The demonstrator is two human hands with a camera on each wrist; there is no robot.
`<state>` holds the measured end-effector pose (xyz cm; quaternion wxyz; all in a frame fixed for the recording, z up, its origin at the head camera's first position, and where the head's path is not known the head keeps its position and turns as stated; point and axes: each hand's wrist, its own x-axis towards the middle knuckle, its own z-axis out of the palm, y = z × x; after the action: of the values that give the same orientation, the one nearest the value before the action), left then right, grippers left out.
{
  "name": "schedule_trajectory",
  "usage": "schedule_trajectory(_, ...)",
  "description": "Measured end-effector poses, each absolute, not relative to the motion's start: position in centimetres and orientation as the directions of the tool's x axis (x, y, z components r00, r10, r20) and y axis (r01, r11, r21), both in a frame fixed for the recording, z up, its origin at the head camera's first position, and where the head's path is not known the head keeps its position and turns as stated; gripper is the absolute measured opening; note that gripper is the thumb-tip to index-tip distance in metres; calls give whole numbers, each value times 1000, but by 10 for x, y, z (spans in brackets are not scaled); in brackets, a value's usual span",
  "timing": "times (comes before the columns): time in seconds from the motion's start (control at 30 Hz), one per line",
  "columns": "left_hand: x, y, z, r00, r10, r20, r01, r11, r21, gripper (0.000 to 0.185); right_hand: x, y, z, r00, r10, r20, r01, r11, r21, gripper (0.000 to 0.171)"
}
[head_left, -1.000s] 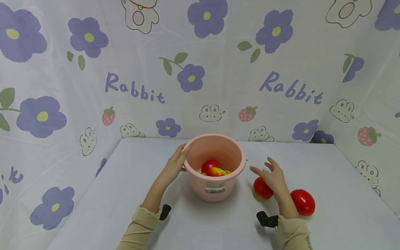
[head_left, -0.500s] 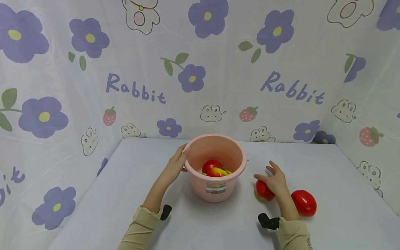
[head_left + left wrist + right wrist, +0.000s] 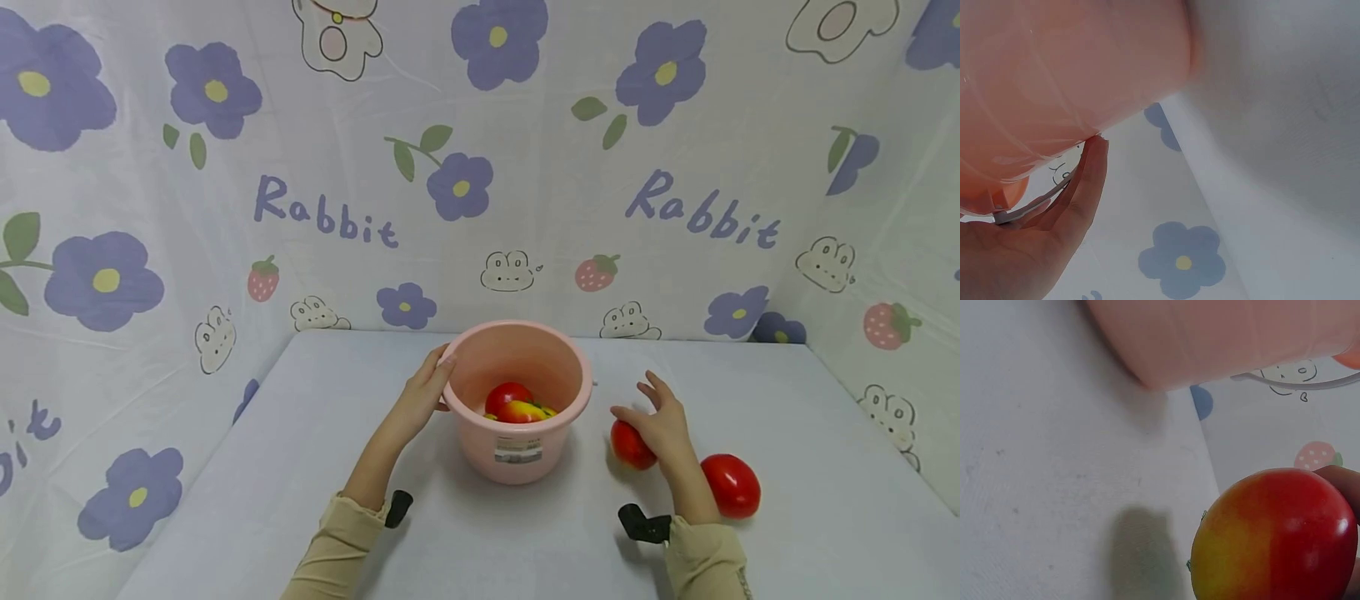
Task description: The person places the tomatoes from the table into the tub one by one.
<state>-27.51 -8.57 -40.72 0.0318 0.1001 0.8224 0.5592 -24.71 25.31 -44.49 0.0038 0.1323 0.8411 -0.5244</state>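
A pink plastic bucket (image 3: 513, 454) stands on the white table, a printed label on its front. My left hand (image 3: 422, 398) grips its left rim, thumb over the edge and fingers against the outer wall; in the left wrist view this hand (image 3: 1054, 237) is beside the thin handle. Inside lie a red round fruit (image 3: 507, 398) and a yellow-red one (image 3: 522, 412). To the bucket's right my right hand (image 3: 663, 425) holds a smooth oval red-and-yellow fruit (image 3: 1272, 540) between thumb and fingers. Its shadow falls apart from it on the table in the right wrist view.
A larger, shiny red tomato-like fruit (image 3: 731, 486) lies right beside my right forearm. Behind the table (image 3: 322, 367) hangs a white cloth (image 3: 525, 117) printed with purple flowers and rabbits. Black wrist mounts (image 3: 643, 525) stick out from both sleeves.
My right hand has closed its thumb and fingers on the red-and-yellow fruit and raised it slightly. The left hand and the bucket stay in place.
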Motion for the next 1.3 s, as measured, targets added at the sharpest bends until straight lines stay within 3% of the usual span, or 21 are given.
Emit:
schedule_trajectory(0.63,-276,-86,-408,-974,214,70,142,343,929,55,-246,250,-430,-963,265,-37,141,385,-912,90)
schedule_trajectory(1.3,-276,-87,-409,-975,214,64,137,347,928,56,-243,242,-409,-897,397,194,-19,405,-914,87)
